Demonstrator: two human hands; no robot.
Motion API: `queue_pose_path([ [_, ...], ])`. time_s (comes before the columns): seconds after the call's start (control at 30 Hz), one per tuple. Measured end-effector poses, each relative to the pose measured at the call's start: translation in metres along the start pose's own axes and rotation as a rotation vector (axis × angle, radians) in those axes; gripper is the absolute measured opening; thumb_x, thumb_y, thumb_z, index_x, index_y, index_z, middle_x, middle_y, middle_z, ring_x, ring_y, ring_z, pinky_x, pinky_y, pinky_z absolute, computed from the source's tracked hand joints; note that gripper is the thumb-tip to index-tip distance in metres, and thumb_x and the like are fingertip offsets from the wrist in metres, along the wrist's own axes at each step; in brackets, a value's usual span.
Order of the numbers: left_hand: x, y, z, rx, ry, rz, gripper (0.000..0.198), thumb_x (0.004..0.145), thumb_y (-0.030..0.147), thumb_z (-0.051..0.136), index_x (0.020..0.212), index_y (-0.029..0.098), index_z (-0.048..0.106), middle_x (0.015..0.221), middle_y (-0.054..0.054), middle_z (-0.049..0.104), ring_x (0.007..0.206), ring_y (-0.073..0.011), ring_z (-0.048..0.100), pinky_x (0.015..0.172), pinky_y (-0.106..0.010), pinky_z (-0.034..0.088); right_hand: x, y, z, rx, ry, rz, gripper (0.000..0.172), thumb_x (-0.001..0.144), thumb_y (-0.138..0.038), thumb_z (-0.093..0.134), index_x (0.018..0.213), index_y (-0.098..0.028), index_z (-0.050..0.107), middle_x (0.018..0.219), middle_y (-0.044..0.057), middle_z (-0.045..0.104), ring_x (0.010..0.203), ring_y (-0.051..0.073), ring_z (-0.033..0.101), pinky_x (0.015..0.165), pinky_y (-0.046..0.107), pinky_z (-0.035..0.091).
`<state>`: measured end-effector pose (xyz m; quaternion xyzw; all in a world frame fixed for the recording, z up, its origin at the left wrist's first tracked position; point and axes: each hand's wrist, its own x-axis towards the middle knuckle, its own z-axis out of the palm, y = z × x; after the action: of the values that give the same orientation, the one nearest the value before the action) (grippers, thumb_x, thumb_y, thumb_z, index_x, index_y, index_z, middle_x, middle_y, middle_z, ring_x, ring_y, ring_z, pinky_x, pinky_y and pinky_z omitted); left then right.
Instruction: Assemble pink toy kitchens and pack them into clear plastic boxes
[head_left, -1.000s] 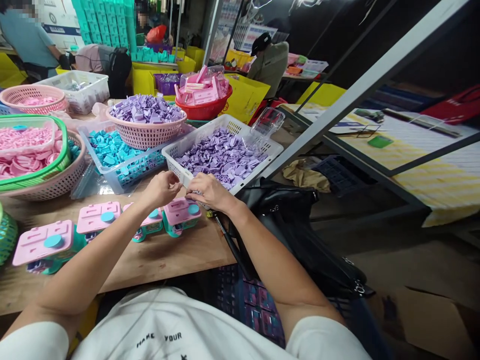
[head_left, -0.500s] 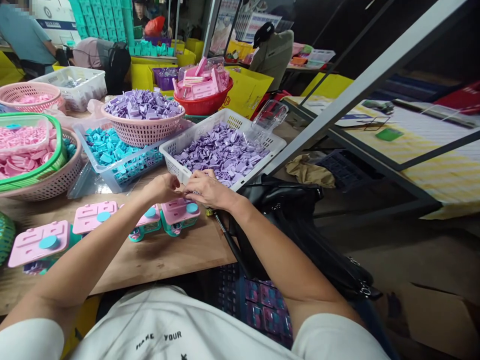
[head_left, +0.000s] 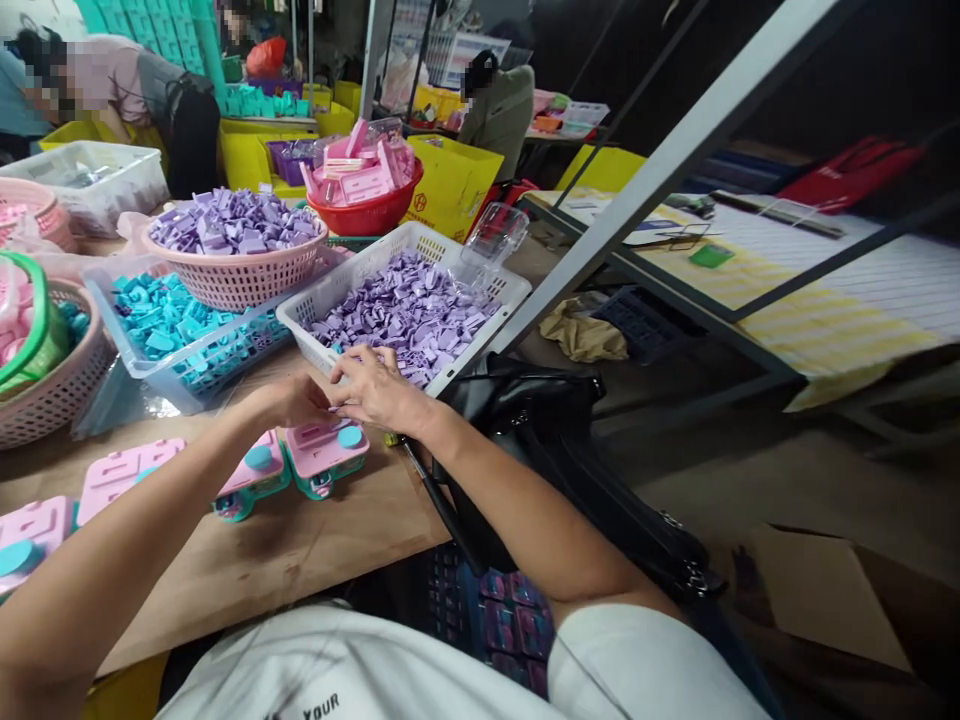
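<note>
My left hand (head_left: 292, 400) and my right hand (head_left: 375, 385) meet just above a pink-topped teal toy box (head_left: 324, 455) on the wooden table (head_left: 300, 545). Both hands have curled fingers pinched together at the near rim of the white basket (head_left: 360, 275), which is full of small purple pieces (head_left: 405, 310). What they pinch is too small to make out. More pink-topped boxes (head_left: 124, 470) stand in a row to the left.
A pink basket of purple pieces (head_left: 236, 235), a blue tray of teal pieces (head_left: 172, 320) and a red bowl of pink parts (head_left: 364, 180) stand behind. A black bag (head_left: 555, 440) hangs at the table's right edge. Other people work at the back.
The view has shifted, so everything sits lower and further left. My hands have drawn closer together over the toy box, right fingers at the basket rim.
</note>
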<state>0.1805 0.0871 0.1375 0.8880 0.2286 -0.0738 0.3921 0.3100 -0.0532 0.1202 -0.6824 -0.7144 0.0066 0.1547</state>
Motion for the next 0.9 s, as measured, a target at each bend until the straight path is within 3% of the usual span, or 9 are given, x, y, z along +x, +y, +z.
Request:
queue_pose_path([
  [0.13,-0.002,0.000,-0.002,0.172,-0.142,-0.026,0.027,0.074,0.040,0.064,0.063,0.017,0.069,0.055,0.003,0.051,0.057,-0.0108,0.037,0.055,-0.025,0.028,-0.004,-0.010,0.007,0.018,0.026,0.096,0.007,0.090,-0.029,0.073,0.089,-0.027,0.079,0.124,0.005,0.063,0.126,0.029,0.038,0.103,0.050,0.022],
  [0.23,-0.004,0.001,-0.002,0.210,-0.151,-0.061,0.032,0.076,0.047,0.063,0.068,0.017,0.070,0.059,0.001,0.057,0.058,-0.0126,0.043,0.054,-0.025,0.030,-0.002,-0.009,0.001,0.044,0.006,0.064,0.006,0.089,-0.029,0.074,0.087,-0.025,0.079,0.123,0.006,0.064,0.128,0.030,0.041,0.105,0.050,0.026],
  [0.33,-0.007,0.003,-0.002,0.197,-0.121,-0.084,0.034,0.074,0.048,0.067,0.083,0.016,0.076,0.077,-0.003,0.072,0.069,-0.0172,0.059,0.059,-0.024,0.039,0.003,0.008,-0.020,0.099,0.020,0.029,0.015,0.093,-0.030,0.067,0.102,-0.024,0.078,0.122,0.006,0.067,0.121,0.025,0.052,0.104,0.041,0.037],
  [0.4,-0.011,0.003,-0.004,0.179,-0.079,-0.078,0.042,0.074,0.047,0.068,0.101,0.017,0.076,0.100,-0.007,0.077,0.084,-0.0205,0.066,0.067,-0.024,0.046,0.008,0.031,-0.038,0.006,0.024,0.250,0.026,0.100,-0.028,0.055,0.117,-0.023,0.074,0.122,0.007,0.068,0.114,0.020,0.060,0.100,0.032,0.044],
  [0.47,-0.019,0.002,-0.013,0.143,-0.019,-0.072,0.049,0.075,0.049,0.067,0.111,0.016,0.074,0.114,-0.009,0.075,0.095,-0.0219,0.068,0.075,-0.024,0.049,0.013,0.057,-0.052,-0.192,-0.068,0.632,0.031,0.100,-0.024,0.050,0.122,-0.019,0.071,0.123,0.011,0.069,0.112,0.021,0.064,0.097,0.030,0.047],
  [0.57,-0.037,-0.009,-0.037,0.058,0.100,-0.071,0.055,0.076,0.058,0.065,0.110,0.016,0.075,0.112,-0.009,0.076,0.093,-0.0220,0.069,0.076,-0.025,0.050,0.022,0.090,-0.058,-0.326,-0.246,0.913,0.033,0.091,-0.021,0.062,0.120,-0.008,0.072,0.121,0.023,0.070,0.114,0.030,0.067,0.095,0.036,0.052],
  [0.7,-0.068,-0.039,-0.071,0.048,0.181,-0.111,0.065,0.073,0.072,0.062,0.105,0.017,0.076,0.091,-0.005,0.076,0.075,-0.0199,0.065,0.065,-0.026,0.046,0.031,0.104,-0.054,-0.357,-0.396,0.925,0.037,0.080,-0.023,0.077,0.115,-0.012,0.075,0.120,0.020,0.071,0.114,0.032,0.068,0.096,0.039,0.054],
  [0.83,-0.090,-0.065,-0.088,0.069,0.183,-0.167,0.080,0.066,0.082,0.061,0.108,0.015,0.075,0.094,-0.006,0.077,0.086,-0.0236,0.067,0.075,-0.028,0.048,0.029,0.100,-0.055,-0.409,-0.433,0.881,0.036,0.088,-0.026,0.070,0.122,-0.016,0.072,0.129,0.018,0.068,0.122,0.032,0.064,0.100,0.040,0.052],
  [0.9,-0.095,-0.071,-0.092,0.075,0.193,-0.212,0.081,0.062,0.084,0.064,0.106,0.017,0.076,0.096,-0.005,0.078,0.090,-0.0245,0.068,0.076,-0.027,0.049,0.025,0.097,-0.054,-0.405,-0.484,0.855,0.038,0.085,-0.030,0.075,0.121,-0.018,0.073,0.129,0.016,0.068,0.122,0.032,0.063,0.101,0.040,0.052],
])
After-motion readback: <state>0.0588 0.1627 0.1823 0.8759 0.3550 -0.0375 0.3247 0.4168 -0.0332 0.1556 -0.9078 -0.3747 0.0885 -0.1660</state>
